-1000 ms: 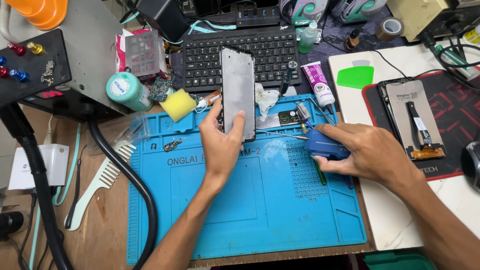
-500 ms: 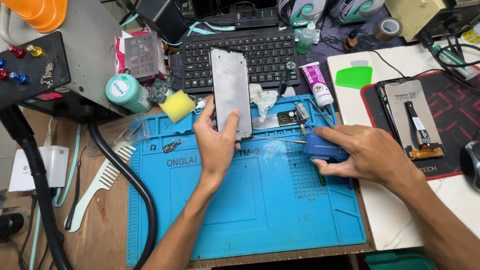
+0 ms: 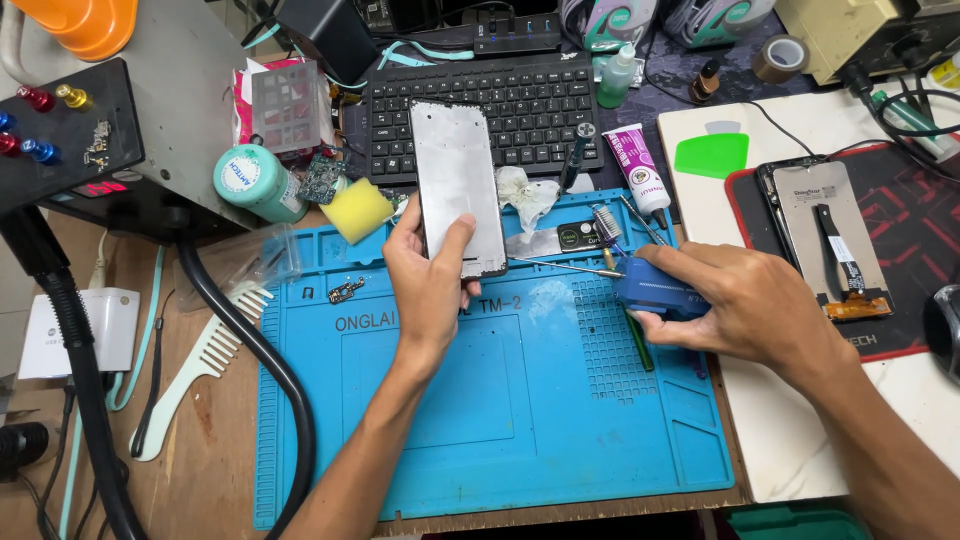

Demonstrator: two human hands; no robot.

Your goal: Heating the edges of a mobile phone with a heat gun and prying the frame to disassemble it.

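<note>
My left hand [image 3: 432, 280] grips the lower end of a phone frame [image 3: 456, 180], a flat grey metal plate with a dark rim, held upright over the back of the blue work mat [image 3: 480, 420]. My right hand [image 3: 745, 305] rests on the mat's right side, closed around a small blue box-shaped tool [image 3: 650, 295]. A thin metal rod [image 3: 565, 265] lies on the mat between the two hands. A crumpled white tissue [image 3: 525, 190] sits just behind the frame.
A black keyboard [image 3: 520, 95] lies behind the mat. A yellow sponge [image 3: 357, 210], a teal tub [image 3: 255, 180], a white glue tube [image 3: 640, 170], a green pick [image 3: 712, 155] and a white comb [image 3: 205, 360] lie around. Another phone screen [image 3: 825, 240] rests on a red-black mat at right.
My left hand has turned the phone frame so its flat grey face shows more fully and has tilted it slightly left. My right hand has stayed on the blue tool.
</note>
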